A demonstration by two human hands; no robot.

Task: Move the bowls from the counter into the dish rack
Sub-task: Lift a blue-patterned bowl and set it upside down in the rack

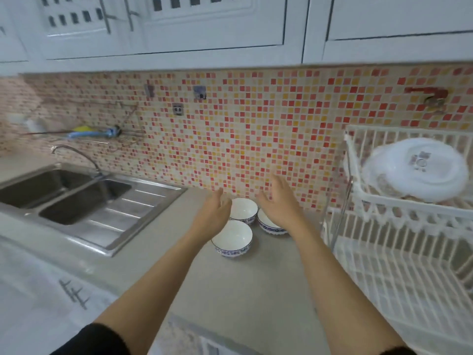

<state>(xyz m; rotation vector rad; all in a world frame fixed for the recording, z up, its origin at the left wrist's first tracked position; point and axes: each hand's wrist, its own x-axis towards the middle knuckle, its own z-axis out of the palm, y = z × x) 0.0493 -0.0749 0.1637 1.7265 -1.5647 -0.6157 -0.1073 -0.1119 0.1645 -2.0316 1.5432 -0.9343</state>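
Three white bowls with blue patterned rims stand close together on the grey counter (245, 290) near the tiled wall: a near bowl (232, 238), a far bowl (243, 209) and a right bowl (268, 225). My left hand (213, 210) hovers open above the left side of the bowls, fingers apart, holding nothing. Over the right bowl is my right hand (280, 198), also open and empty, partly hiding that bowl. The white two-tier dish rack (399, 265) stands at the right.
White plates (419, 167) lean in the rack's upper tier. A steel double sink (76, 198) with a tap (76, 155) lies at the left. Mosaic tiles back the counter and white cupboards (204, 24) hang overhead.
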